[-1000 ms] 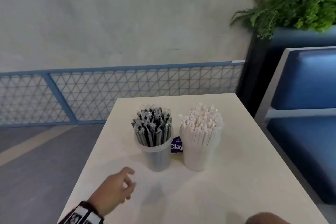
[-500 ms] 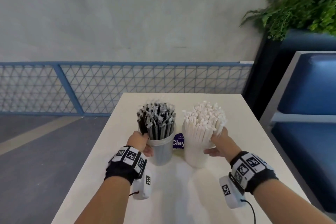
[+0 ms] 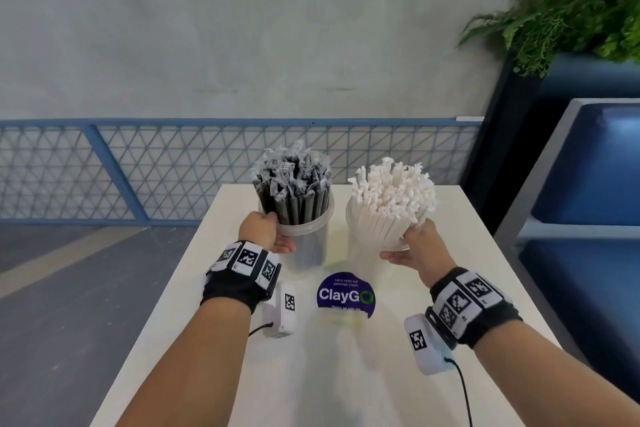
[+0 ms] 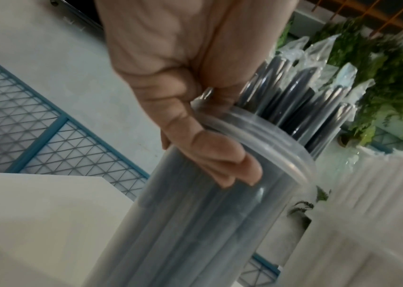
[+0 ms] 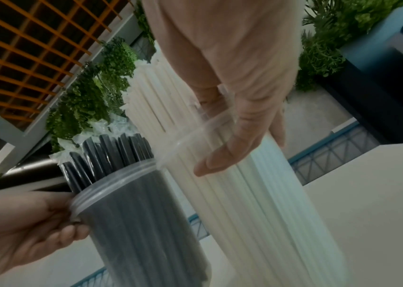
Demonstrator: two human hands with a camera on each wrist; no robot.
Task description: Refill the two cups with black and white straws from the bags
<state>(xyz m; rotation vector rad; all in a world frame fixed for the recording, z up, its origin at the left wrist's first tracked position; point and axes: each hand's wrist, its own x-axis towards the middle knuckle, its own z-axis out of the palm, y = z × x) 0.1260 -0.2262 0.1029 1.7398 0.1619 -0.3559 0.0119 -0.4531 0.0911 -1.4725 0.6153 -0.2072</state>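
Over the white table (image 3: 450, 253) by the blue railing, both hands have just closed on the 2 full cups, left hand (image 3: 263, 230) gripping the black-straw cup (image 3: 304, 243), right hand (image 3: 420, 250) the white-straw cup (image 3: 374, 229), lifted, so refilling looks finished.

Black straws (image 3: 294, 198), white straws (image 3: 391, 198)

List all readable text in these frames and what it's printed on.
"ClayGO": large white lettering, the last letter a green ring, on the round dark blue sticker on the white table.
"Let's keep our pantries clean.": small line above it, only roughly legible.
Bottom line of the sticker: too blurred to read surely.
Black-and-white square marker tags on the wristbands: patterns only, no words.
Clear plastic cups: no readable print.
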